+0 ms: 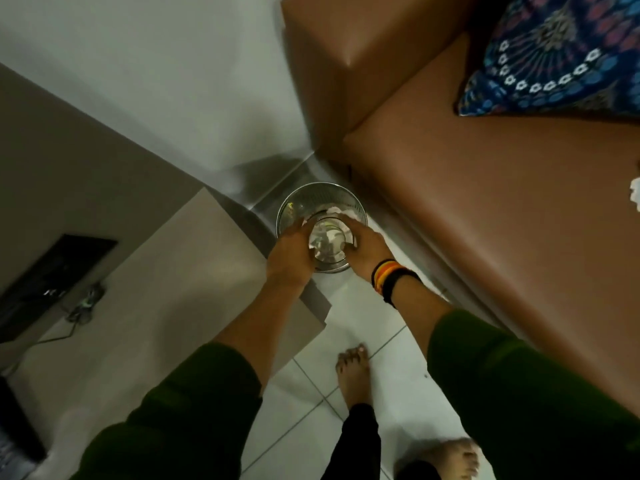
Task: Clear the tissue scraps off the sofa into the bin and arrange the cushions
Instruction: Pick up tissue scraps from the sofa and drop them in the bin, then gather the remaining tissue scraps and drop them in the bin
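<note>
A round shiny metal bin [294,206] stands on the tiled floor in the corner beside the brown sofa [502,209]. White tissue scraps [334,211] lie inside it. My left hand [291,254] grips the bin's near left side and my right hand [367,251], with dark bands on the wrist, grips its near right side. One white tissue scrap [635,194] shows on the sofa seat at the right edge of view. A blue patterned cushion [554,60] lies at the back of the seat, top right.
A beige low cabinet [156,271] juts in from the left right up to the bin, with a black device [52,282] and a cable on top. The sofa's armrest [346,46] rises behind the bin. My bare feet [353,372] stand on white floor tiles.
</note>
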Demonstrator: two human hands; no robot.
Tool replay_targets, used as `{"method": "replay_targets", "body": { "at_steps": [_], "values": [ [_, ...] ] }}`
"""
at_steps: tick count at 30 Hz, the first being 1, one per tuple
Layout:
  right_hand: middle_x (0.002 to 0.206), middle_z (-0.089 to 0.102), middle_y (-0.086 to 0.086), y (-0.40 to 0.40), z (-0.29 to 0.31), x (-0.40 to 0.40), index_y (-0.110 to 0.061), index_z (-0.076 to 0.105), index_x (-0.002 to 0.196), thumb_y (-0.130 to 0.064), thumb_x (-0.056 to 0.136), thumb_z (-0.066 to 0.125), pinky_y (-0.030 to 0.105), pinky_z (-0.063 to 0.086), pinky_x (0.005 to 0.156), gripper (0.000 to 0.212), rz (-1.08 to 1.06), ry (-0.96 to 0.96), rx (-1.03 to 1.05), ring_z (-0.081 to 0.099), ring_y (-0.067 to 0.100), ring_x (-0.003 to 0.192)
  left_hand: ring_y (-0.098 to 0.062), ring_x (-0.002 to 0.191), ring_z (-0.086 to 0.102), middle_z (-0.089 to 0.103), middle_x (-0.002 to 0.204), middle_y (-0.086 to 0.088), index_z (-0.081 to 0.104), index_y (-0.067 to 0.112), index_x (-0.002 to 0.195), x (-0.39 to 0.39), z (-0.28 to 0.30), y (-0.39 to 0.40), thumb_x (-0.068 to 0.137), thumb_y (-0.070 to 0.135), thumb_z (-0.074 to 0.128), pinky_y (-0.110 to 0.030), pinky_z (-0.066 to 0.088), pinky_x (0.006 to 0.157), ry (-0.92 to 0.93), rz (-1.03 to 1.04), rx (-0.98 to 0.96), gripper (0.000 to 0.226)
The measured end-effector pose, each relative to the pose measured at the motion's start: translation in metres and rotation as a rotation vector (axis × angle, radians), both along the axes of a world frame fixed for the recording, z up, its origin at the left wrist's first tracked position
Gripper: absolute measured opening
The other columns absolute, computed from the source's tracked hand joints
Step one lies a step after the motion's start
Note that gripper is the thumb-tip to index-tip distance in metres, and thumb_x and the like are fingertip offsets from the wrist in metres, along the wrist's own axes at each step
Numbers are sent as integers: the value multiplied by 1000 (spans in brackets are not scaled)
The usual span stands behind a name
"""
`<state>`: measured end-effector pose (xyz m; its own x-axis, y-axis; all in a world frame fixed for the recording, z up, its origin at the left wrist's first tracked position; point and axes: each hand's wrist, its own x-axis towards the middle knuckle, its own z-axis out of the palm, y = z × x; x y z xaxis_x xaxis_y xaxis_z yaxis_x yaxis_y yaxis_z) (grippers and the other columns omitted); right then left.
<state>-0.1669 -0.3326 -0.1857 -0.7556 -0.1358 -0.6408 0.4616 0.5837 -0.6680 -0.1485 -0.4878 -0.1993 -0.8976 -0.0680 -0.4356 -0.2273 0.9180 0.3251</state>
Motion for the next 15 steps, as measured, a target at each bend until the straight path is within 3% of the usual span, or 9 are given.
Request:
{"method": "replay_targets", "body": {
  "at_steps": [3,5,10,15],
  "values": [
    [145,55,10,16,17,11,-32,44,146,-4,95,46,39,48,106,59,51,79,81,57,34,126,-36,136,51,46,153,-13,38,24,154,8,5,1,95,18,65,-54,53,102,30,-41,-27,65],
    [149,52,6,34,31,18,-29,45,146,-3,95,46,41,47,108,57,96,208,129,54,31,131,-37,146,37,36,161,-13,35,20,156,11,17,9,95,16,64,-55,46,109,66,-85,-46,67],
    [165,20,8,106,66,34,-16,29,154,0,93,48,46,26,122,66,118,502,388,18,28,153,-34,155,17,22,168,-12,26,17,159,9,57,71,102,24,56,-52,16,126,240,-334,-46,65],
    [167,6,13,221,96,54,-14,11,158,-7,91,51,59,10,123,78,63,525,636,3,34,154,-33,156,13,17,168,-15,22,14,160,3,93,188,106,31,43,-52,17,126,371,-585,43,61]
  ]
}}
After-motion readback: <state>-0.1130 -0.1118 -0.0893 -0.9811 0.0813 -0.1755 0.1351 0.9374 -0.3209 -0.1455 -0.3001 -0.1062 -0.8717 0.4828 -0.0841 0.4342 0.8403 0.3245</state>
